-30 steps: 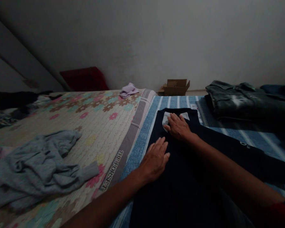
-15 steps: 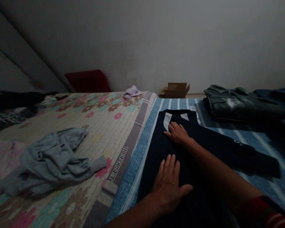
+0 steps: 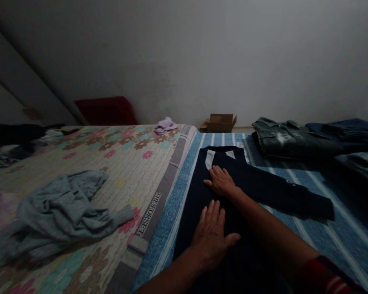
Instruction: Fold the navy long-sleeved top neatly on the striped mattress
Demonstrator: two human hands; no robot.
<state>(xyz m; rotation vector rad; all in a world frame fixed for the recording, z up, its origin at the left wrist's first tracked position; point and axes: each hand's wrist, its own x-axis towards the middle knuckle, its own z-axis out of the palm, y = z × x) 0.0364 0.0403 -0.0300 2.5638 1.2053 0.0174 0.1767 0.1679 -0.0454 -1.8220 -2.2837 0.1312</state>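
My left hand (image 3: pixel 213 234) lies flat, fingers spread, gripping nothing | my right hand (image 3: pixel 221 182) lies flat just beyond it, also open | both press the dark navy shirt (image 3: pixel 257 192) spread on the blue striped mat (image 3: pixel 334 228) | grey garment (image 3: pixel 58 212) crumpled on the floral mat (image 3: pixel 125 159).

A dim bedroom in a home: two mattresses lie side by side against a bare wall. Under the hands (image 3: pixel 216 212) spreads a blue striped sheet (image 3: pixel 325 232), with folded jeans (image 3: pixel 291 139) stacked beyond them to the right. To their left, a floral sheet (image 3: pixel 125 163) carries a crumpled grey top (image 3: pixel 58 212); a cardboard box (image 3: pixel 219 122) sits by the wall ahead.
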